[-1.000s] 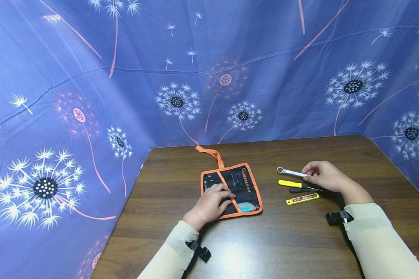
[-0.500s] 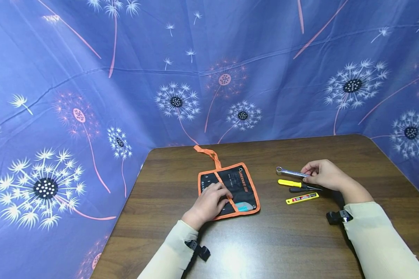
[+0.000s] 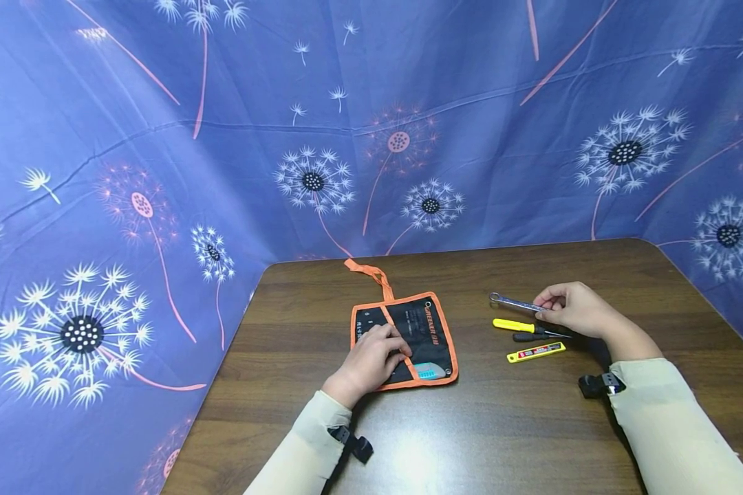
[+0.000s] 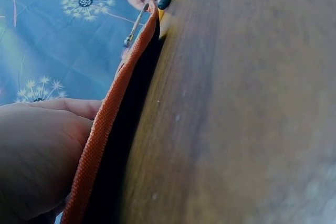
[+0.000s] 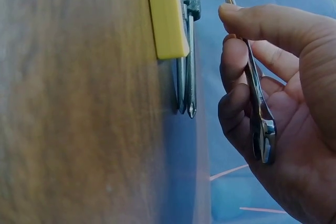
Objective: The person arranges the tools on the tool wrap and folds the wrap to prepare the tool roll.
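Around the brown wood-grain desk (image 3: 489, 426) I see blue cloth (image 3: 501, 165) hanging behind and at both sides, printed with white and pink dandelions (image 3: 313, 181); glare (image 3: 416, 457) whitens the near desktop.

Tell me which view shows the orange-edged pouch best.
The head view: there the pouch shows its printed face, partly covered by the left hand. The left wrist view gives mainly its orange border, edge-on; the right wrist view shows none of it.
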A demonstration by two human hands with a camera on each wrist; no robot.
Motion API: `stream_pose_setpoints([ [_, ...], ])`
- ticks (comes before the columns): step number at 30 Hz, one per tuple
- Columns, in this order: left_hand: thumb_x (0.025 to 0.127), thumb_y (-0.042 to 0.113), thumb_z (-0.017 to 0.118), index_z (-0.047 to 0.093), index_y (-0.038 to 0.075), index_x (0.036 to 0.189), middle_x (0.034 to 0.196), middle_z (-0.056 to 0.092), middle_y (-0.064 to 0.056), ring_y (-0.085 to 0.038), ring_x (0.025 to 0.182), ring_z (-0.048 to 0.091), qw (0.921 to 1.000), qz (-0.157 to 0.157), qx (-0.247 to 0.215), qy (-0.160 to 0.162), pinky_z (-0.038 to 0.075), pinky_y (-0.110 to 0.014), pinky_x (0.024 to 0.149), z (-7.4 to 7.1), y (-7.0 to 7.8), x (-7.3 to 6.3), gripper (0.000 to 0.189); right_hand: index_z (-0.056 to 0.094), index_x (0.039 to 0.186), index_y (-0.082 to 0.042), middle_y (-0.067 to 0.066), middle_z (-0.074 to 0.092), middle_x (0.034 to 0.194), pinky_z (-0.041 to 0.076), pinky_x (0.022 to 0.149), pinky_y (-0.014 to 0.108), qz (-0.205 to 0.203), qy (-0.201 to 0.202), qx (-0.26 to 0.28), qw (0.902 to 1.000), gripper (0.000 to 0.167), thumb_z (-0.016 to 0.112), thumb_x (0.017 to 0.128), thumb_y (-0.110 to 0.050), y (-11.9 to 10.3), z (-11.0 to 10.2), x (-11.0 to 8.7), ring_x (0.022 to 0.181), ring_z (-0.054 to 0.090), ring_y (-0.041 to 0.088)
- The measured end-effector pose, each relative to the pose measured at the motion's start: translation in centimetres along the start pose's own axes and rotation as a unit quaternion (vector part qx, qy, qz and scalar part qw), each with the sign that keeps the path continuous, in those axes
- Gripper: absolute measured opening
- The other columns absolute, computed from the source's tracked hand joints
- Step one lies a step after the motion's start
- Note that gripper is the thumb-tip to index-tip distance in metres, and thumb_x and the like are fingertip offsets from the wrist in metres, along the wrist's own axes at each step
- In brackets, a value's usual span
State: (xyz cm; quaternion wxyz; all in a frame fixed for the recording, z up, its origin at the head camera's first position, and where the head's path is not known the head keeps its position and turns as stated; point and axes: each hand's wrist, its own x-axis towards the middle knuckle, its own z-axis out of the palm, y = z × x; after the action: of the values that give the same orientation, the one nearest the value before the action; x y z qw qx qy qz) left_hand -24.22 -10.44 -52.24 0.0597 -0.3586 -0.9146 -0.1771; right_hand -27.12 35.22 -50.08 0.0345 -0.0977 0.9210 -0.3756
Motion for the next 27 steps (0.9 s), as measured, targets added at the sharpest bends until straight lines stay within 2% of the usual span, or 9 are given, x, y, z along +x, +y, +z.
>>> stream_pose_setpoints([
  [11,0.102,0.025,0.072,0.071,0.029,0.097,0.105,0.057,0.012,-0.010,0.095,0.052,1.0000,-0.004,0.003,0.003,0.049,-0.034,0.084,0.2,-0.1,0.0,0.006,0.075,0.102,-0.004,0.004,0.066,0.086,0.049,0.064,0.028,0.003,0.009,-0.007,0.9999,0.014,0.079,0.092,-0.013,-0.1,0.0,0.0,0.077,0.059,0.018],
  [21,0.102,0.025,0.071,0.070,0.030,0.097,0.106,0.056,0.012,-0.010,0.096,0.052,0.9999,0.000,0.006,0.009,0.048,-0.033,0.084,0.7,-0.6,0.0,0.007,0.076,0.096,-0.006,0.003,0.066,0.083,0.049,0.064,0.026,-0.030,0.041,-0.017,0.9986,0.009,0.081,0.090,-0.010,-0.4,0.0,0.1,0.073,0.058,0.014],
  [27,0.102,0.024,0.071,0.070,0.029,0.097,0.105,0.056,0.013,-0.009,0.096,0.052,0.9998,0.007,0.005,0.015,0.048,-0.033,0.084,1.0,-0.8,0.1,0.007,0.076,0.096,-0.007,0.003,0.067,0.085,0.049,0.065,0.027,-0.043,0.048,-0.024,0.9976,0.008,0.081,0.090,-0.010,-1.6,0.0,0.0,0.075,0.059,0.015],
])
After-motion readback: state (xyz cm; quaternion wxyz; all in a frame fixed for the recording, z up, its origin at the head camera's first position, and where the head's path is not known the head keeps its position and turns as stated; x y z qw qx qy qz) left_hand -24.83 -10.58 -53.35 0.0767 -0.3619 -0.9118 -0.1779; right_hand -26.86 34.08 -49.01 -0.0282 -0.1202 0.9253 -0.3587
